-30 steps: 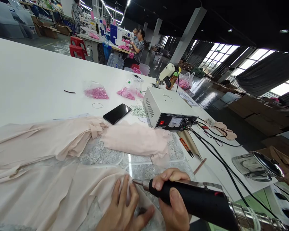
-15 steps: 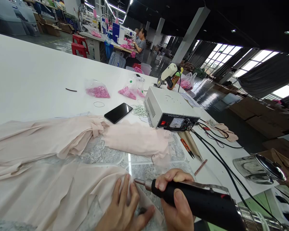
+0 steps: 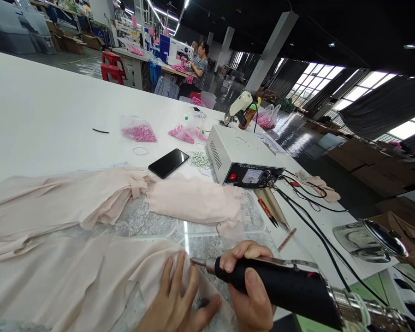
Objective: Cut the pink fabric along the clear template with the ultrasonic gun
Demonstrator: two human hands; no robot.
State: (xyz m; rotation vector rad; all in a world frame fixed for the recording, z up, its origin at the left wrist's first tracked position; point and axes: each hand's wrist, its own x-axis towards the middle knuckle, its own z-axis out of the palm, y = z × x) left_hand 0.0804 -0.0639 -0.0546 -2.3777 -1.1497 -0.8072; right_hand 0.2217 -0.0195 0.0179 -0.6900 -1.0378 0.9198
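Observation:
My left hand (image 3: 180, 295) lies with spread fingers on pale pink fabric (image 3: 90, 276), pressing it against the marbled mat (image 3: 152, 221). Wrapped in the fingers of my right hand (image 3: 251, 281) is a black handheld tool (image 3: 283, 286) with a metal tip. That tip touches or nearly touches the fabric edge, just right of my left fingertips. Behind the hands lies a folded pale pink piece (image 3: 197, 203), with more fabric (image 3: 62, 193) bunched at the left. Cables run from a white box with a dial (image 3: 245, 152) toward the tool's rear.
A black phone (image 3: 168, 163), pale elastic bands (image 3: 199, 159) and bags of pink bits (image 3: 138, 131) lie behind the fabric. Orange snips (image 3: 268, 212) and a metal pot (image 3: 366, 240) are on the right. A person (image 3: 201, 67) sits at a sewing machine beyond the table.
The tool and my right hand have shifted very slightly left. The view has moved a little; my left hand stays on the fabric.

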